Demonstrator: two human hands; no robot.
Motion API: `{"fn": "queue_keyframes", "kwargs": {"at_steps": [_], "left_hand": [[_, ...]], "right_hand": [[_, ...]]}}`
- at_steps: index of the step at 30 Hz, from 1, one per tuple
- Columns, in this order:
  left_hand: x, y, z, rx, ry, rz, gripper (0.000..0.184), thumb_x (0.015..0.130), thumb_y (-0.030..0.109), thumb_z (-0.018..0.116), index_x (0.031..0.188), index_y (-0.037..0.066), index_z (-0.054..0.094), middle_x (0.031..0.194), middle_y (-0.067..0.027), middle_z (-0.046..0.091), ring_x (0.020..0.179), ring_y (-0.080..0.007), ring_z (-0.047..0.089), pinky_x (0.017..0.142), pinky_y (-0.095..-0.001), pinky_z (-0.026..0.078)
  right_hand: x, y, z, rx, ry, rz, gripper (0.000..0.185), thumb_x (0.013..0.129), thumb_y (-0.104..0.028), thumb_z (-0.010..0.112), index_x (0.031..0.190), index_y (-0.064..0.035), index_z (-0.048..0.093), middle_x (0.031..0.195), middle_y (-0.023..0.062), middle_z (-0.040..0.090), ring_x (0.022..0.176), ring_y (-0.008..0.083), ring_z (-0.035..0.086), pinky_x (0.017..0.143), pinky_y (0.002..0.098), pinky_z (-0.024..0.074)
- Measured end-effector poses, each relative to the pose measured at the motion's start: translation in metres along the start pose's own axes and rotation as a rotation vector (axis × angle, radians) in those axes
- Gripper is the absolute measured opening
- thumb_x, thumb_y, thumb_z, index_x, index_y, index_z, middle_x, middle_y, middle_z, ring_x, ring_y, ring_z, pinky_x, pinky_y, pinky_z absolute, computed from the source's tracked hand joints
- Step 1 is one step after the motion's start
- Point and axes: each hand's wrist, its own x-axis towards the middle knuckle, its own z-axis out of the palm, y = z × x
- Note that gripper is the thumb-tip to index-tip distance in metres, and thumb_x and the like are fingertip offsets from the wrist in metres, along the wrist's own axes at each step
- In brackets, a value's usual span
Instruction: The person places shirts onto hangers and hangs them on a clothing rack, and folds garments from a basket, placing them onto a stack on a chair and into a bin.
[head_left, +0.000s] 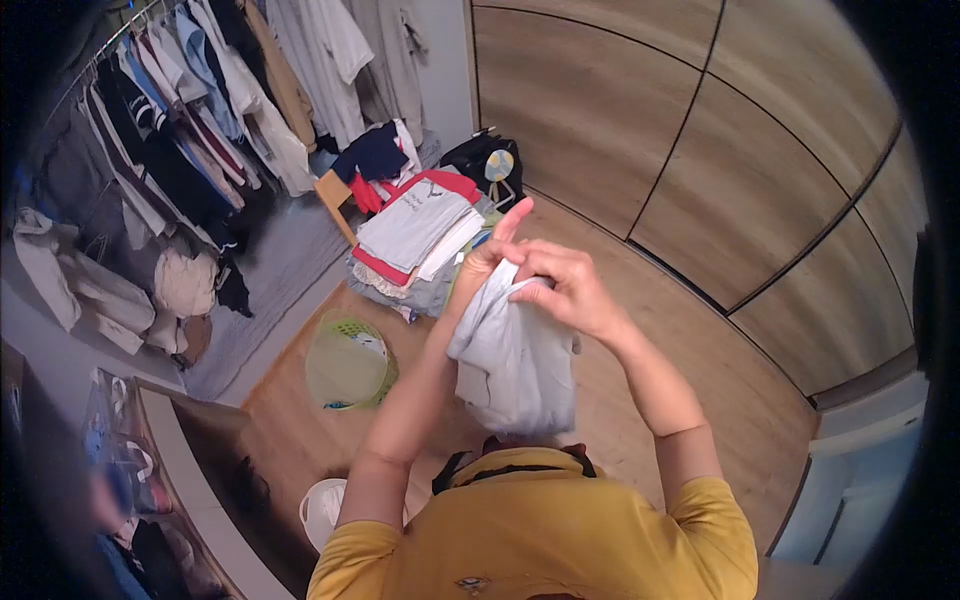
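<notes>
A light grey cloth (520,360) hangs in folds in front of my body, held up by its top edge. My left hand (490,255) is at the upper left corner of the cloth, its index finger pointing up and the other fingers curled at the fabric. Close against it on the right, my right hand (565,285) pinches the top edge between thumb and fingers. Just beyond my hands lies a stack of folded clothes (415,225), with white and red pieces on top.
Clothes on hangers (180,110) line the rail at the upper left. A green basket (350,365) and a white bin (322,508) stand on the floor to the left. A black bag (470,155) sits behind the stack, near wooden sliding doors (760,170).
</notes>
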Motion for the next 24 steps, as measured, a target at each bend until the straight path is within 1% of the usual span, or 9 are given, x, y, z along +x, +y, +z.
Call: {"fn": "queue_keyframes", "kwargs": {"at_steps": [2,3,5,7,9,13,17,20,24], "left_hand": [[0.003,0.015,-0.022,0.572,-0.017,0.161,0.023,0.08,0.012,0.058,0.1,0.002,0.058,0.123,-0.0112,0.043,0.105,-0.0135,0.047,0.089,-0.0255,0.037],[0.001,0.03,-0.032,0.582,-0.002,0.162,0.023,0.08,0.012,0.058,0.1,0.002,0.058,0.123,-0.0112,0.043,0.105,-0.0135,0.047,0.089,-0.0255,0.037],[-0.004,0.062,-0.05,0.639,0.255,-0.288,0.03,0.077,0.008,0.06,0.107,0.004,0.054,0.112,-0.0094,0.051,0.099,-0.0133,0.051,0.087,-0.0265,0.038],[-0.013,0.083,-0.057,0.324,0.319,-0.404,0.042,0.075,0.008,0.063,0.114,0.006,0.048,0.102,-0.0077,0.056,0.095,-0.0121,0.051,0.085,-0.0258,0.038],[-0.025,0.091,-0.064,0.867,0.309,-0.465,0.053,0.071,0.013,0.067,0.118,0.008,0.044,0.103,-0.0082,0.055,0.094,-0.0133,0.051,0.084,-0.0258,0.039],[-0.023,0.076,-0.091,1.531,0.301,-0.284,0.062,0.062,0.012,0.071,0.118,0.006,0.043,0.104,-0.0106,0.055,0.098,-0.0226,0.053,0.084,-0.0296,0.04],[0.008,0.076,-0.107,1.706,0.432,-0.261,0.032,0.064,0.004,0.061,0.096,0.001,0.056,0.087,-0.0154,0.059,0.083,-0.0282,0.058,0.072,-0.0326,0.045],[0.046,0.089,-0.117,1.779,0.527,-0.13,0.02,0.065,0.001,0.054,0.085,0.0,0.058,0.078,-0.0161,0.059,0.074,-0.0307,0.058,0.066,-0.033,0.045],[0.101,0.105,-0.114,1.882,0.411,-0.198,0.018,0.065,0.003,0.053,0.082,0.002,0.059,0.075,-0.0145,0.058,0.071,-0.0291,0.058,0.062,-0.0327,0.044]], "right_hand": [[0.012,0.019,0.006,-0.028,-0.002,0.046,0.013,0.065,-0.005,0.068,0.072,-0.0008,0.057,0.078,0.0094,0.056,0.071,0.0193,0.053,0.062,0.0279,0.0419],[0.019,0.028,0.011,-0.07,0.005,0.088,0.014,0.066,-0.006,0.068,0.072,-0.0004,0.057,0.074,0.0085,0.056,0.067,0.0184,0.053,0.059,0.0275,0.0409],[0.028,0.044,0.022,-0.026,0.009,0.09,0.016,0.066,-0.008,0.069,0.073,0.0002,0.057,0.072,0.0077,0.054,0.063,0.0162,0.051,0.055,0.0267,0.0385],[0.037,0.064,0.032,0.008,0.023,0.2,0.015,0.067,-0.008,0.069,0.074,0.0002,0.058,0.071,0.0065,0.054,0.064,0.0134,0.05,0.056,0.0254,0.0387],[0.046,0.087,0.042,0.076,0.041,0.206,0.015,0.066,-0.007,0.069,0.074,0.0003,0.058,0.07,0.0053,0.054,0.064,0.0119,0.05,0.056,0.0248,0.0384],[0.072,0.125,0.051,0.203,-0.025,0.18,0.014,0.066,-0.004,0.068,0.075,0.0004,0.058,0.07,0.0024,0.055,0.064,0.0087,0.049,0.056,0.0233,0.0379],[0.107,0.159,0.044,0.163,-0.081,0.189,0.015,0.065,-0.007,0.069,0.073,-0.0008,0.059,0.069,0.0063,0.057,0.063,0.0143,0.053,0.057,0.0252,0.0407],[0.135,0.199,0.027,0.202,-0.302,0.174,0.016,0.064,-0.005,0.07,0.074,-0.0007,0.058,0.073,0.005,0.053,0.067,0.0126,0.05,0.058,0.0242,0.0381],[0.156,0.279,0.022,0.043,-0.623,-0.09,0.027,0.06,-0.014,0.072,0.072,0.0032,0.056,0.088,0.0106,0.051,0.081,0.0238,0.049,0.069,0.031,0.0392]]}}
